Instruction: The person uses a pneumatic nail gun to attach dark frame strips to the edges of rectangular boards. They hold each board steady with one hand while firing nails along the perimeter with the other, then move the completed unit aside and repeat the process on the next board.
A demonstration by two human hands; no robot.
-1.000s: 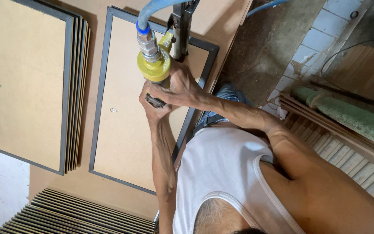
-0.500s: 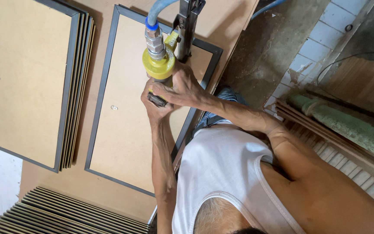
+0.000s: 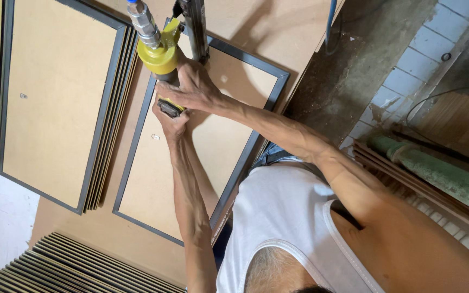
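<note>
Pneumatic nailer [image 3: 164, 54], yellow-bodied, clenched by 2 hands, right hand [image 3: 191, 87] over the grip and left hand [image 3: 170, 120] just below it (likely steadying the aim), nose set against the dark frame [image 3: 245, 146] edging the backing board [image 3: 191, 163] beneath.

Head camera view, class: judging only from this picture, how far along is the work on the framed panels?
Looks done: a stack of framed panels lies at the left, with more piled at the bottom. In hand: both hands, left hand and right hand, grip a yellow air tool over the panel on the bench. How many panels are left cannot be told; no unfinished pile is in view.
</note>
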